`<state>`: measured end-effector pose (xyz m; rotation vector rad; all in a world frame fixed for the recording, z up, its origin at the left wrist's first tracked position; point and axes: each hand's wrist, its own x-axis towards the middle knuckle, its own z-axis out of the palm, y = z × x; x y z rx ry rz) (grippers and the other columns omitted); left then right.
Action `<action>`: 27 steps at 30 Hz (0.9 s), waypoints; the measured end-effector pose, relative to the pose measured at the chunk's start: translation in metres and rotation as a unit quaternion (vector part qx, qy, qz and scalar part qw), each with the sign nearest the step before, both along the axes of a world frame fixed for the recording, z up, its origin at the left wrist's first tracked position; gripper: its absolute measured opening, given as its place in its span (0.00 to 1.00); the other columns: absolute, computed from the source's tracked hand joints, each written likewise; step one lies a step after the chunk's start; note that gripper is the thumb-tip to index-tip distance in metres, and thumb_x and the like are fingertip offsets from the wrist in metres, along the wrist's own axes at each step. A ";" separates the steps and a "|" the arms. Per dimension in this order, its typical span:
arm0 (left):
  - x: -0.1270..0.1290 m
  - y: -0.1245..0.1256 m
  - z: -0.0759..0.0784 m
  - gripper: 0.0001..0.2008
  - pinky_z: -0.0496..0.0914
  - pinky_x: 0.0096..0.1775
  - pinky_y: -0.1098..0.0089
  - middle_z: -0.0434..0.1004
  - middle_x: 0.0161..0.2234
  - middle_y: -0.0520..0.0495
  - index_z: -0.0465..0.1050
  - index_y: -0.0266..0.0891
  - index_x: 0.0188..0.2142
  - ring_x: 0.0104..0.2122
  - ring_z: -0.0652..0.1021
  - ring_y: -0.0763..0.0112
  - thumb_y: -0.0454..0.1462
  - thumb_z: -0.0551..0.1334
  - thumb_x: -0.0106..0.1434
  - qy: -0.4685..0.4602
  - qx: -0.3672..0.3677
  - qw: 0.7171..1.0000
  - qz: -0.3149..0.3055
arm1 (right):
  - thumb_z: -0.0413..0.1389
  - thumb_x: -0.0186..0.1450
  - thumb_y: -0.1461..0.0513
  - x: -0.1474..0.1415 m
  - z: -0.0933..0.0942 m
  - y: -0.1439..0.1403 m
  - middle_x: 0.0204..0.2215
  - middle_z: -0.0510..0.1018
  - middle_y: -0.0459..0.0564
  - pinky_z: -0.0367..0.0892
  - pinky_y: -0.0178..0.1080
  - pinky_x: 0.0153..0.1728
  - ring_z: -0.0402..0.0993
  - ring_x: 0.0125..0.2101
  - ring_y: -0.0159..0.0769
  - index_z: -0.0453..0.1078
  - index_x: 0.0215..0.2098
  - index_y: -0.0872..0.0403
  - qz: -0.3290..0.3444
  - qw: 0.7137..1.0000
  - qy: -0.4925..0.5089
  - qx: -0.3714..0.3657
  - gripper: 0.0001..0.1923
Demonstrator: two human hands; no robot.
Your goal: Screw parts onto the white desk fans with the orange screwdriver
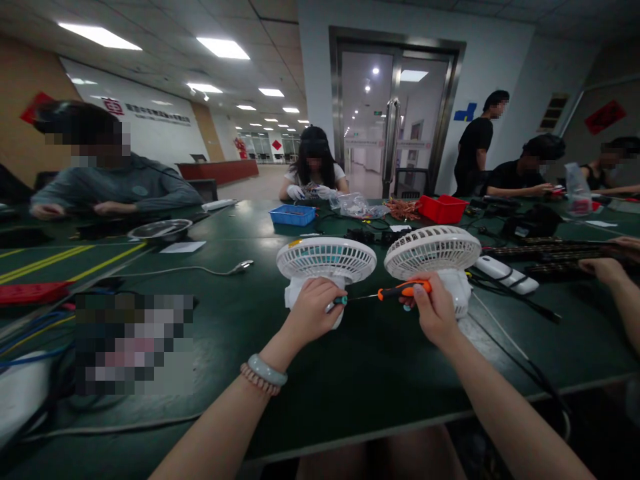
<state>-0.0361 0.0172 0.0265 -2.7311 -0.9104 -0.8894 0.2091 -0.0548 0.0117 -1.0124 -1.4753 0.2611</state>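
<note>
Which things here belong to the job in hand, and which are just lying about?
In use, by the look of it:
- orange-and-black screwdriver, held
- small teal piece, held
- left white fan
- right white fan

Apparently lying about:
- blue bin
- red bin
- paper sheet
- cable end

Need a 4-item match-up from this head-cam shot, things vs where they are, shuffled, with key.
Things
1. Orange-and-black screwdriver
2. Blue bin
3. Red bin
4. Pale bangle

Places
A. Right beside copper-coloured strands
B. Around the wrist of the left hand
C. Held in the right hand
D. Just in front of the white-gloved person

Pairs: 1-C, 2-D, 3-A, 4-B
</note>
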 end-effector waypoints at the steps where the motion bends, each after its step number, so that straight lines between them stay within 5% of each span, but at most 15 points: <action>1: 0.000 0.000 0.000 0.08 0.62 0.43 0.62 0.75 0.36 0.47 0.70 0.40 0.37 0.40 0.71 0.65 0.34 0.57 0.57 0.000 0.003 1.000 0.000 | 0.45 0.66 0.56 0.000 0.000 0.001 0.24 0.75 0.46 0.68 0.34 0.24 0.72 0.22 0.30 0.61 0.40 0.53 0.001 1.000 0.002 0.002 0.09; 27: 0.004 0.002 0.000 0.07 0.63 0.43 0.62 0.74 0.34 0.47 0.71 0.40 0.35 0.39 0.71 0.65 0.34 0.58 0.56 0.012 0.025 1.000 -0.001 | 0.50 0.63 0.55 0.009 -0.007 0.012 0.25 0.73 0.46 0.64 0.37 0.25 0.70 0.24 0.33 0.61 0.37 0.52 -0.028 0.999 -0.022 0.030 0.09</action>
